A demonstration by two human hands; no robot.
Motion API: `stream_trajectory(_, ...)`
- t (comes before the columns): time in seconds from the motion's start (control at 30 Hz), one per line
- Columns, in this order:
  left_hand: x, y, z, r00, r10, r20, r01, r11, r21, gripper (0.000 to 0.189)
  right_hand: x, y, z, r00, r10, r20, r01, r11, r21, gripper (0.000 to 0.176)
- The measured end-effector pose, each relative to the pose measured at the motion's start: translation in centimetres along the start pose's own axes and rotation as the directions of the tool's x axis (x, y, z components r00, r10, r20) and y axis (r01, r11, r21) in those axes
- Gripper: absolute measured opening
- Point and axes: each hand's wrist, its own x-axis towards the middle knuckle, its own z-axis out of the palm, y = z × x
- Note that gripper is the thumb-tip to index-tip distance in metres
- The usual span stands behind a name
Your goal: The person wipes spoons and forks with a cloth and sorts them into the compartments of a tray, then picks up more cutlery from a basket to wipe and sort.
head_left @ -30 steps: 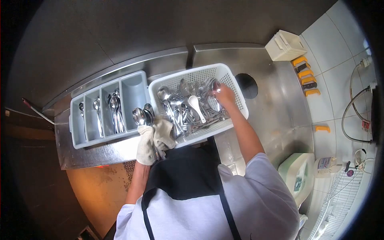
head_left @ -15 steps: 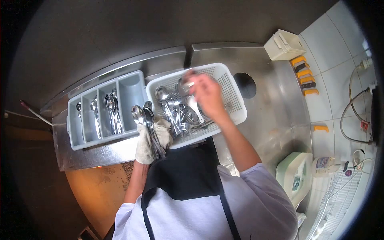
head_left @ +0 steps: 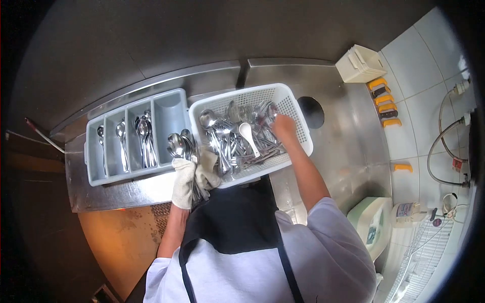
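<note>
The left hand (head_left: 185, 178), covered in coarse off-white cloth (head_left: 206, 172), grips a bundle of polished metal spoons (head_left: 177, 144) upright, oval bowls up; they overlap too much to count. The bare right hand (head_left: 284, 129) is inside the right part of 1 white plastic basket (head_left: 293, 110), its fingers at a rounded metal spoon bowl (head_left: 272, 110); whether they grasp it, I cannot tell. The basket has perforated, rounded walls and holds a tangle of shiny metal cutlery (head_left: 222, 139) with 1 smooth white spoon (head_left: 247, 135) on top. Just beside it, 1 grey plastic tray (head_left: 171, 112) has 4 long compartments, 3 holding metal cutlery. Both containers rest on a brushed steel counter (head_left: 348, 131) with 1 round dark opening (head_left: 311, 112).
</note>
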Motion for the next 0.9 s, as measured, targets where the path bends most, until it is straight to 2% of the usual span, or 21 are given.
stream_trajectory(0.07,0.0,0.3,0.0,0.996,-0.048,0.076,0.064,0.972,-0.226,0.019,0.3,0.1,0.1,0.998,0.045,-0.032,-0.043,0.998,0.048,0.029)
stream_trajectory(0.1,0.0,0.4,0.3,0.988,-0.101,0.114,0.138,0.906,-0.399,0.023,0.3,0.0,0.2,0.997,0.070,-0.045,-0.066,0.995,0.074,0.028)
stream_trajectory(0.2,-0.3,0.8,1.5,0.979,-0.138,0.150,0.200,0.793,-0.575,0.039,-0.6,-1.1,-2.7,0.966,0.137,-0.220,-0.097,0.978,0.186,0.021)
stream_trajectory(0.23,-0.3,0.8,1.9,0.974,-0.143,0.178,0.221,0.778,-0.588,0.038,-0.5,-1.1,-3.2,0.927,0.105,-0.361,-0.011,0.967,0.254,0.020)
stream_trajectory(0.33,0.1,0.0,0.5,0.987,-0.119,0.112,0.157,0.881,-0.446,0.035,0.0,-0.7,-5.1,0.924,0.124,-0.362,0.041,0.909,0.414,0.022)
stream_trajectory(0.37,0.3,-0.2,-0.1,0.981,-0.159,0.107,0.192,0.849,-0.492,0.034,0.2,-0.7,-5.1,0.911,0.141,-0.388,0.077,0.864,0.497,0.024)
stream_trajectory(0.4,0.5,-0.3,-0.6,0.974,-0.200,0.102,0.223,0.814,-0.537,0.033,0.3,-0.9,-5.5,0.926,0.172,-0.336,0.075,0.789,0.610,0.022)
stream_trajectory(0.47,0.6,0.5,1.0,0.904,-0.363,0.226,0.384,0.458,-0.802,0.032,0.2,-1.4,-6.5,0.953,0.204,-0.222,0.058,0.598,0.800,0.019)
stream_trajectory(0.57,0.7,-0.2,1.0,0.970,-0.242,-0.006,0.203,0.826,-0.526,0.028,0.1,-1.6,-7.3,0.993,0.113,0.033,-0.067,0.310,0.948,0.018)
stream_trajectory(0.63,1.9,-2.2,-2.2,0.970,-0.215,-0.112,0.135,0.865,-0.484,0.022,-0.3,-1.6,-6.4,0.992,0.049,0.119,-0.128,0.262,0.957,0.019)
stream_trajectory(0.67,1.9,-1.2,0.0,0.967,-0.195,-0.167,0.098,0.882,-0.460,0.020,-0.5,-1.7,-6.0,0.987,0.011,0.162,-0.160,0.239,0.958,0.020)
stream_trajectory(0.7,0.4,-0.4,2.3,0.996,-0.021,-0.087,0.003,0.980,-0.200,0.013,-0.5,-1.7,-5.8,0.982,0.049,0.183,-0.189,0.353,0.917,0.021)
stream_trajectory(0.73,1.0,-1.8,-0.1,0.986,0.040,-0.164,-0.066,0.986,-0.155,0.019,-0.7,-1.9,-5.8,0.986,0.073,0.149,-0.166,0.425,0.890,0.021)
stream_trajectory(0.77,3.0,-4.4,-5.6,0.990,-0.064,-0.122,0.019,0.942,-0.335,0.017,-0.9,-2.2,-6.1,0.989,0.090,0.114,-0.143,0.495,0.857,0.022)
stream_trajectory(0.8,2.9,-4.3,-5.1,0.989,-0.036,-0.141,0.006,0.978,-0.207,0.016,-1.2,-2.7,-6.6,0.992,0.104,0.075,-0.121,0.560,0.819,0.022)
stream_trajectory(0.83,2.7,-4.1,-4.6,0.987,-0.009,-0.160,-0.003,0.997,-0.073,0.015,-1.8,-3.5,-7.3,0.997,0.064,0.043,-0.070,0.526,0.847,0.020)
stream_trajectory(0.87,2.6,-4.0,-4.1,0.984,0.018,-0.178,-0.008,0.998,0.060,0.015,-2.8,-4.9,-8.6,0.993,0.000,0.115,-0.101,0.478,0.873,0.020)
stream_trajectory(0.9,2.5,-3.2,-1.4,0.974,-0.004,-0.228,0.018,0.998,0.060,0.012,-4.1,-6.7,-10.3,0.982,-0.062,0.181,-0.137,0.430,0.892,0.019)
